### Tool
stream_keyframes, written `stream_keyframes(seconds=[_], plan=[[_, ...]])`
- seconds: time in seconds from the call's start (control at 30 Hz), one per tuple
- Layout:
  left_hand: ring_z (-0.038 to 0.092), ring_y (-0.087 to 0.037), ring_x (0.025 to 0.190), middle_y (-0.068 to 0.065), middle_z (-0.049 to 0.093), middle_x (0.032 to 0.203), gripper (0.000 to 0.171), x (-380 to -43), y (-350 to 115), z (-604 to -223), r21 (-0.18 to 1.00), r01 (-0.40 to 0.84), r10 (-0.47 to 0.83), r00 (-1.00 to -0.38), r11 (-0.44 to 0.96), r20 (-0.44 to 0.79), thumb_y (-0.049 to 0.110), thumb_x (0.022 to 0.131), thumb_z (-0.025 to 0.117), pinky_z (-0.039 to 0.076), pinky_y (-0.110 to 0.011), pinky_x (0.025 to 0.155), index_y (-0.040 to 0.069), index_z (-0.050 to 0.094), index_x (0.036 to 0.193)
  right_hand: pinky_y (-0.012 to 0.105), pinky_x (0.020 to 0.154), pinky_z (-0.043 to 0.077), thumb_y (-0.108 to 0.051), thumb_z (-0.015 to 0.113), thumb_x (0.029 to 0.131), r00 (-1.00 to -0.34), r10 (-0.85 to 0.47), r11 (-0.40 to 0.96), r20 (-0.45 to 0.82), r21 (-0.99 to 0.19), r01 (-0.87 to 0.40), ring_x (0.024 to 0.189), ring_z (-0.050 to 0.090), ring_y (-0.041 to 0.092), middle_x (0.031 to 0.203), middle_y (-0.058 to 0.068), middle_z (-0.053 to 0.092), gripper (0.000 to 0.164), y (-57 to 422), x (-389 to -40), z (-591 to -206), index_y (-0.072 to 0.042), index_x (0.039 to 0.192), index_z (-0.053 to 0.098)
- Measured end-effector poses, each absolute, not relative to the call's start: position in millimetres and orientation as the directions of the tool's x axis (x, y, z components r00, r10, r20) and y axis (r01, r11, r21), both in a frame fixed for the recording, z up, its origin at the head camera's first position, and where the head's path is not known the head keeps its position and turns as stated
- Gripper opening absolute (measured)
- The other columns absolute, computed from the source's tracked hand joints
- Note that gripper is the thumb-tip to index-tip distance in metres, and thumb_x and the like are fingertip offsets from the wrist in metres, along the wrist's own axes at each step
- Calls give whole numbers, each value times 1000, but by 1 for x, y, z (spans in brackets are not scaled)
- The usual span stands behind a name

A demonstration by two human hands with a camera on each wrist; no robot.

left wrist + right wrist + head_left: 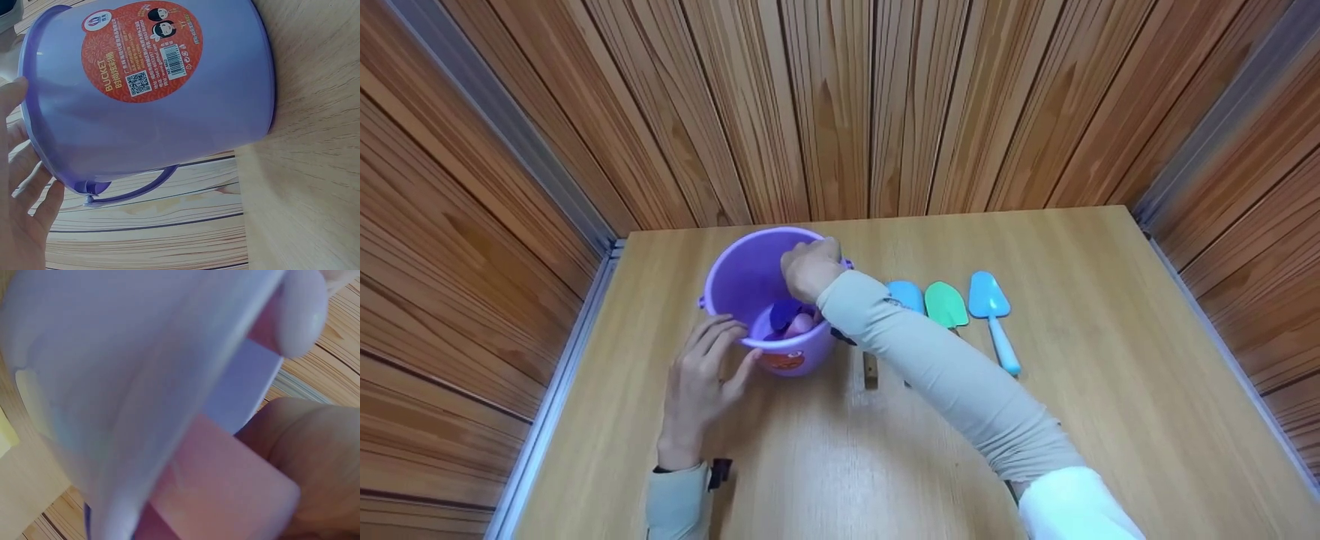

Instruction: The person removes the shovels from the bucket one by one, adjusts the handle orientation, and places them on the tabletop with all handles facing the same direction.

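A purple bucket [750, 262] stands upright at the back left of the table, with a round red label [140, 53] on its side. My left hand [701, 375] holds the near-left rim, fingers over the edge and thumb outside. Reaching into the bucket from the right, my right hand [812, 270] has its fingers curled. Close to that hand in the right wrist view is a pink plastic toy [225, 484], which it appears to grip; the contact is partly hidden. A dark blue piece [784, 313] and a pink piece [800, 325] show low inside the bucket.
Right of the bucket lie a light blue shovel [990, 300], a green shovel head [945, 304] and another blue one [906, 295], partly under my right forearm. A small brown piece [871, 371] lies nearer. Wood-plank walls [832, 112] enclose the table.
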State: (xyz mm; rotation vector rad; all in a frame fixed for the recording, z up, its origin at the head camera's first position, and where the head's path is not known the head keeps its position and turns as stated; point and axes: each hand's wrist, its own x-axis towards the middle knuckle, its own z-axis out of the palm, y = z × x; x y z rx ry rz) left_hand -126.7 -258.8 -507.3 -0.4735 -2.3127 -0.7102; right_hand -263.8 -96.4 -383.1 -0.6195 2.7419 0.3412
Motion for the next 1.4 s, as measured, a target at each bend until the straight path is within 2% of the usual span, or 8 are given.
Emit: stream_keyframes(seconds=[0.1, 0.23, 0.4, 0.57, 0.67, 0.83, 1.0, 1.4], plan=[[56, -18, 126, -2, 69, 121, 35, -127, -259, -507, 341, 506, 152, -705, 792, 693, 31, 89, 77, 44, -32, 112, 13, 69, 118, 31, 70, 51, -18, 58, 99, -862, -382, 874, -333, 173, -454, 76, 54, 15, 90, -1, 59, 15, -96, -264, -380, -17, 110, 68], [56, -18, 126, -2, 69, 120, 33, -127, -259, -506, 325, 508, 159, -697, 798, 699, 31, 90, 76, 45, -29, 110, 11, 69, 115, 30, 63, 48, -20, 56, 101, -867, -378, 872, -325, 187, -451, 71, 51, 15, 84, -2, 55, 13, -94, -263, -375, -18, 108, 67], [57, -19, 126, -3, 69, 121, 35, -126, -259, -506, 335, 504, 155, -705, 796, 693, 31, 89, 77, 46, -30, 110, 10, 69, 116, 30, 61, 47, -20, 58, 99, -878, -371, 865, -301, 233, -445, 71, 54, 15, 82, -2, 57, 11, -92, -261, -371, -18, 103, 68], [57, -20, 126, -6, 70, 120, 35, -127, -259, -505, 334, 506, 158, -705, 795, 691, 31, 89, 77, 46, -31, 110, 10, 69, 116, 33, 64, 49, -18, 60, 97, -889, -377, 851, -260, 280, -443, 74, 60, 19, 91, -2, 64, 12, -91, -258, -368, -19, 104, 69], [57, -19, 126, -7, 70, 119, 35, -126, -259, -505, 334, 502, 157, -708, 798, 689, 32, 89, 77, 46, -32, 110, 10, 69, 117, 34, 66, 47, -19, 62, 96, -890, -381, 845, -250, 297, -445, 74, 59, 20, 92, -2, 64, 12, -90, -256, -365, -20, 105, 69], [57, -20, 126, -6, 70, 120, 36, -126, -258, -505, 335, 500, 153, -706, 798, 691, 31, 89, 77, 47, -35, 109, 11, 69, 117, 33, 69, 43, -17, 60, 96, -898, -377, 835, -226, 338, -435, 72, 55, 19, 85, -2, 62, 10, -87, -252, -360, -21, 101, 68], [57, -19, 126, -3, 69, 121, 36, -128, -258, -505, 330, 504, 158, -704, 798, 692, 32, 90, 76, 47, -34, 109, 10, 69, 117, 35, 71, 46, -16, 58, 97, -915, -354, 850, -191, 342, -400, 74, 56, 21, 87, -2, 62, 13, -83, -254, -354, -21, 102, 69], [56, -20, 126, -3, 69, 120, 34, -127, -259, -506, 321, 519, 164, -687, 792, 708, 30, 88, 78, 45, -33, 111, 10, 70, 115, 35, 53, 49, -9, 59, 92, -913, -373, 873, -168, 269, -406, 64, 57, 22, 80, -1, 60, 12, -67, -255, -340, -17, 96, 67]])
